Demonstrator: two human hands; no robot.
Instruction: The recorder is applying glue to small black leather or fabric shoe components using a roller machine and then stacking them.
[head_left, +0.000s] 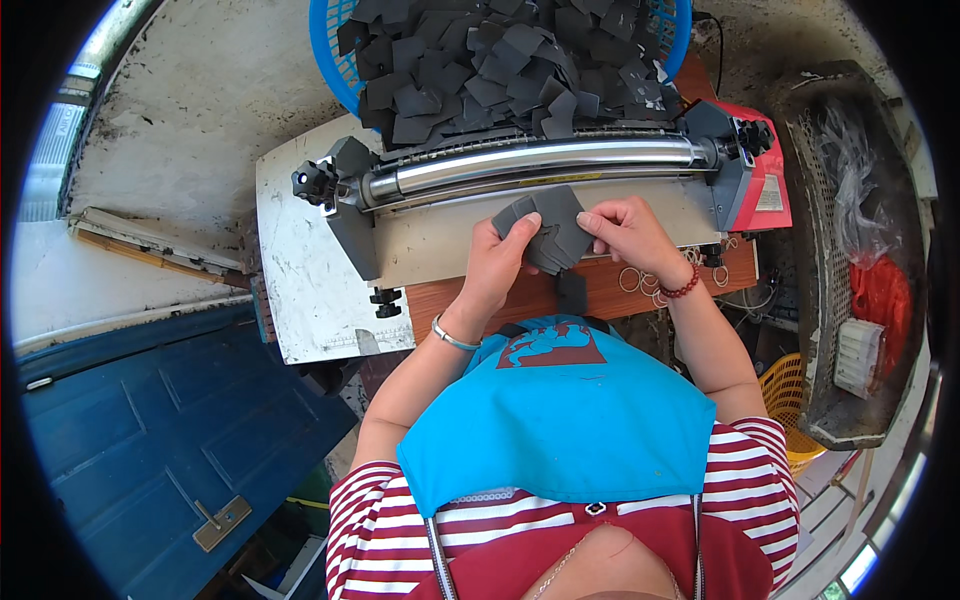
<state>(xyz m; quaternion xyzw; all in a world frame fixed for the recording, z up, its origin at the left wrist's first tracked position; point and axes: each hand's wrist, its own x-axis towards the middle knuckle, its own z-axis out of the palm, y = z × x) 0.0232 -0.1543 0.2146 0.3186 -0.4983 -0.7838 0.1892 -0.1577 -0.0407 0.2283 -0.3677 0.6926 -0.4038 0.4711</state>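
Note:
A fanned stack of thin dark grey pieces [563, 243] is held up in front of the roller machine. My left hand [498, 255] is closed on the stack's left side, thumb on top and fingers beneath. My right hand [628, 232] pinches the top piece at its right edge between thumb and forefinger. Another dark piece [571, 291] shows just below the stack, by the table's near edge. Right behind the hands lies the machine's long shiny metal roller [550, 160], with black knobs at both ends.
A blue plastic basket [322, 45] heaped with similar dark pieces stands behind the roller. Several pale rubber bands [640, 283] lie or hang at the table's right. A yellow basket [783, 400] is low on the right, beside a dark trough [815, 330] holding plastic bags. A blue door [130, 430] is at left.

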